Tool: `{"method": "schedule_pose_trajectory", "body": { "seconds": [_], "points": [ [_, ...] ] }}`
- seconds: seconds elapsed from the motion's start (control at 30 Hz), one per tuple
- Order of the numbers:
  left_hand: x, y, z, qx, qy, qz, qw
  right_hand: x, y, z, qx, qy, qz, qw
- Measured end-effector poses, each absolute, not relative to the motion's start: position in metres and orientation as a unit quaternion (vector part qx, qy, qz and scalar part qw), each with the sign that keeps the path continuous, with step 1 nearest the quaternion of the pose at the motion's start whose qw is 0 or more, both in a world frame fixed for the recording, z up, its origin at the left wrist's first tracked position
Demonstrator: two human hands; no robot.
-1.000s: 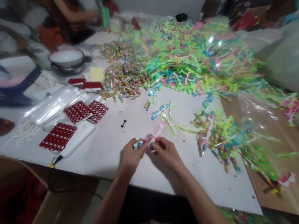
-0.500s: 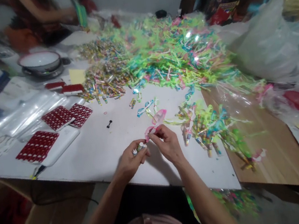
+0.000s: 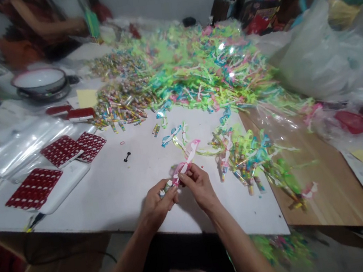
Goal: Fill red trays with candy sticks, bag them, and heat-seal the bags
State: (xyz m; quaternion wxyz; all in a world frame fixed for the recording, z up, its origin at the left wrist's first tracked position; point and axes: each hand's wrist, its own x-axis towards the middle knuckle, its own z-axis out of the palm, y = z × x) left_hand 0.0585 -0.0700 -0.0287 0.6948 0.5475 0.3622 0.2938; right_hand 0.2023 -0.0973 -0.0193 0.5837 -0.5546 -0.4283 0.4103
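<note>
My left hand point(image 3: 154, 205) is closed around small tubes point(image 3: 166, 187) with white ends, held just above the white tabletop point(image 3: 113, 183). My right hand point(image 3: 201, 189) pinches a pink and white plastic strip point(image 3: 191, 152) between thumb and fingers. The strip's lower end meets the tubes at my left fingertips; its upper part sticks up and away. Whether strip and tube are joined is hidden by my fingers. To the right lies a bunch of tubes with green, blue and pink strips point(image 3: 243, 158). A blue and white strip point(image 3: 171, 136) rests just beyond my hands.
A large heap of coloured strips point(image 3: 198, 69) and a pile of small tubes point(image 3: 121, 104) cover the back. Red patterned pads point(image 3: 34, 189) and a black dumbbell-shaped piece point(image 3: 127, 156) lie left. Bowl point(image 3: 40, 80), plastic bag point(image 3: 323, 53) and cardboard point(image 3: 304, 171) flank them. Another person's arm point(image 3: 47, 28) shows behind.
My right hand has moved slightly down and left, bringing the pink strip against the tubes in my left hand. The camera view has shifted a little.
</note>
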Motion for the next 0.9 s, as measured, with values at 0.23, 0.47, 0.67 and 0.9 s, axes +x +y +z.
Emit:
{"method": "schedule_pose_trajectory", "body": {
  "seconds": [0.23, 0.47, 0.67, 0.9],
  "points": [
    [0.056, -0.049, -0.045, 0.481, 0.445, 0.353, 0.668, 0.321, -0.098, 0.044, -0.873, -0.388, 0.01, 0.296],
    [0.056, -0.05, -0.047, 0.439, 0.452, 0.356, 0.69, 0.249, -0.01, -0.006, -0.818, -0.572, 0.001, 0.059],
    [0.044, -0.03, -0.05, 0.444, 0.481, 0.386, 0.65, 0.244, -0.008, -0.028, -0.806, -0.577, 0.08, 0.104],
    [0.056, -0.047, -0.052, 0.507, 0.382, 0.365, 0.681, 0.22, -0.051, 0.016, -0.613, -0.515, 0.283, 0.528]
  ]
}}
